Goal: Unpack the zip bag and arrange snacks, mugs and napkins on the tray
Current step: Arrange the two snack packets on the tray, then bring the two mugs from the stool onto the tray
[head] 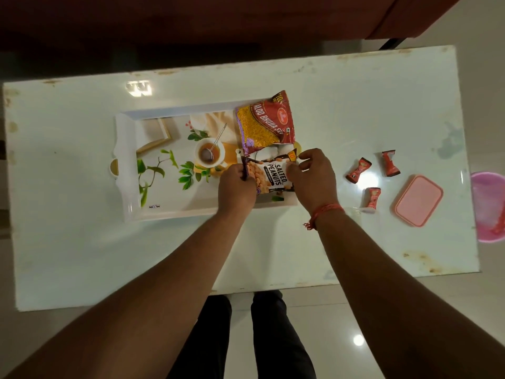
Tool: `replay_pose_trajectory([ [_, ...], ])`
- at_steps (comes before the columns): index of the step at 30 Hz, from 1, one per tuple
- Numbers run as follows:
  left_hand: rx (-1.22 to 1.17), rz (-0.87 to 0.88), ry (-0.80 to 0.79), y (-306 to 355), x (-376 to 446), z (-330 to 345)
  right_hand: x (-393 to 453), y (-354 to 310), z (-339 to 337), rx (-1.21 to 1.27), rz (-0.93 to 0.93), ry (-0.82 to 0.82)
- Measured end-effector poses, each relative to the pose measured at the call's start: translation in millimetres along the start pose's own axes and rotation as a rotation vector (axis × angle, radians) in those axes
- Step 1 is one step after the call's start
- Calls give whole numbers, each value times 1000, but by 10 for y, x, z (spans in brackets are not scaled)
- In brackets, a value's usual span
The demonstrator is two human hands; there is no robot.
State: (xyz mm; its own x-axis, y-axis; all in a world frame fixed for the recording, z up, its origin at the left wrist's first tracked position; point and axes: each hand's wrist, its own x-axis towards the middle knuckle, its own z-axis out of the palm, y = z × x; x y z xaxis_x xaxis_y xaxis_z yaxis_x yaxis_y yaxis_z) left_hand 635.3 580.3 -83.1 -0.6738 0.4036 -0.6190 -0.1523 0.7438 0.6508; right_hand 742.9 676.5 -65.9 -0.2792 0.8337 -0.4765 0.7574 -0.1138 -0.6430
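A white tray point(128, 170) with a printed tea-and-leaves picture lies in the middle of the table. At its right end rests a red and yellow Aloo Bhujia Sev packet point(263, 123). Just in front of it is a black Salted Peanuts packet point(269, 173), held at both ends over the tray's right front corner. My left hand point(236, 187) pinches the packet's left edge. My right hand point(311, 177) grips its right edge. Three small red sachets point(358, 170) lie on the table to the right of the tray.
A pink lidded box point(418, 199) sits right of the sachets. A pink tub point(489, 206) stands past the table's right edge. The white table point(82, 242) has worn edges. My legs show below its near edge, and a dark sofa runs behind it.
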Motion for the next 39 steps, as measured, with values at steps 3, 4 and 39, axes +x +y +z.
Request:
replay_pose_trajectory([
  [3, 40, 21, 41, 9, -47, -116, -49, 24, 11, -37, -47, 83],
  [4, 84, 44, 67, -15, -48, -170, -78, 24, 20, -63, -73, 112],
  [39, 1046, 648, 368, -2031, 861, -6653, -2254, -3882, 5055, -740, -811, -464],
])
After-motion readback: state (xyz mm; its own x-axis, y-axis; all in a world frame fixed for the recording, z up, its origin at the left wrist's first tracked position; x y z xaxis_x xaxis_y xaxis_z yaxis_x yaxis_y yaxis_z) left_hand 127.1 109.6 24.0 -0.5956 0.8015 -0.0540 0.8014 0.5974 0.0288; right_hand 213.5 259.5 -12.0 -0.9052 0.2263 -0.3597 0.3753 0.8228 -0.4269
